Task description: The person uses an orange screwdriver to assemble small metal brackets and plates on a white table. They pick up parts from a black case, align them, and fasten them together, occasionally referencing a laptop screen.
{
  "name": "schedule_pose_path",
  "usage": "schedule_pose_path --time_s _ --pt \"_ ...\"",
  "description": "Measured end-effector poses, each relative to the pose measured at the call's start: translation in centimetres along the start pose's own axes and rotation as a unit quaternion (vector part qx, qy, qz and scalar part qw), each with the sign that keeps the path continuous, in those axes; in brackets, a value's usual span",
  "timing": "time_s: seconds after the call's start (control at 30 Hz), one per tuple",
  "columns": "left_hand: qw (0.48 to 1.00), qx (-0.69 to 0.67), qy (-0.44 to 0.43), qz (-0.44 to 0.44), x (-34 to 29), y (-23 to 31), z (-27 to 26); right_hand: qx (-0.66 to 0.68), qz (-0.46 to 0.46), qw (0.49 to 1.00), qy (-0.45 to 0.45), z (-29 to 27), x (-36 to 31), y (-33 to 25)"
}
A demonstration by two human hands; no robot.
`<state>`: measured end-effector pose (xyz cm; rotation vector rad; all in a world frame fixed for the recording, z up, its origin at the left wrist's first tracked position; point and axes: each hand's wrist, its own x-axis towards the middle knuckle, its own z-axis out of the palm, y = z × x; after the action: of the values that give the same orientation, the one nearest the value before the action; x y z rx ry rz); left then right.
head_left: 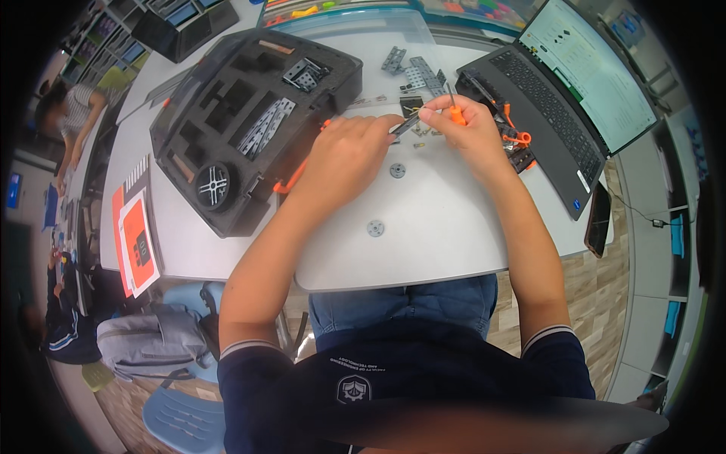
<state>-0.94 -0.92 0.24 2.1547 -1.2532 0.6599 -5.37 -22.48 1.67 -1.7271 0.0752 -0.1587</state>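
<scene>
Two small grey round discs [397,170] [376,228] lie on the white counter [454,234]. One open laptop [575,83], one black foam-lined case [249,121] holding one black wheel [213,185], and one orange-handled screwdriver [454,108].

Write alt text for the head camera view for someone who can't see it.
A person's left hand holds a small metal strip while the right hand works an orange-handled screwdriver at it, over a white table between a foam-lined parts case and an open laptop.

the left hand [349,155] hides most of the small metal part [405,125] it holds.
</scene>
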Motion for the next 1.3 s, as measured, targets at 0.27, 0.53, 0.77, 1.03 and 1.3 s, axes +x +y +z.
schedule_pose_path --time_s 0.27,0.53,0.77,1.03,1.3 --pt "0.995 0.101 0.012 -0.016 0.2 0.5 -0.4 0.011 0.005 1.000 -0.006 0.0 0.1 0.0" --pt "0.936 0.281 0.166 -0.130 -0.1 -1.3 -7.4 0.011 -0.007 1.000 0.007 -0.3 0.2 0.1" --pt "0.940 0.062 -0.113 -0.317 -0.2 -5.9 -10.7 0.014 0.010 0.999 0.033 -0.4 0.1 -0.7" --pt "0.918 0.013 -0.175 -0.355 0.3 -7.3 -10.4 0.073 0.005 0.994 0.080 -1.7 0.3 -1.3" --pt "0.905 -0.039 -0.195 -0.376 0.4 -8.2 -10.8 0.070 -0.017 0.994 0.087 -1.9 0.5 -1.2"
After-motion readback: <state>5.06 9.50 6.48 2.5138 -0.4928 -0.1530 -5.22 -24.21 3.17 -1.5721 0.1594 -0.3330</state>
